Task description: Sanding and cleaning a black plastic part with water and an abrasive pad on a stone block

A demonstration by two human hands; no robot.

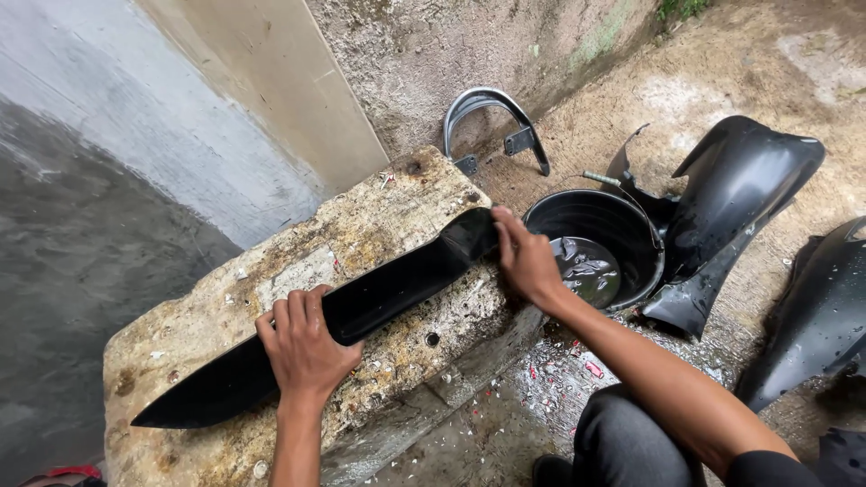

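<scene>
A long black plastic panel [361, 311] lay diagonally across a rough stone slab [216, 307], running from the lower left of the frame up toward the centre. The left hand [302, 347] gripped the panel near its middle, fingers curled over the upper edge. The right hand [526, 261] pressed flat, fingers extended, against the panel's upper end at centre frame. Just right of that hand stood a black bucket [631, 230] holding water. Further black body panels [740, 194] lay on the ground at the right.

Outdoor repair yard: scattered motorcycle fairings [740, 198]
</scene>
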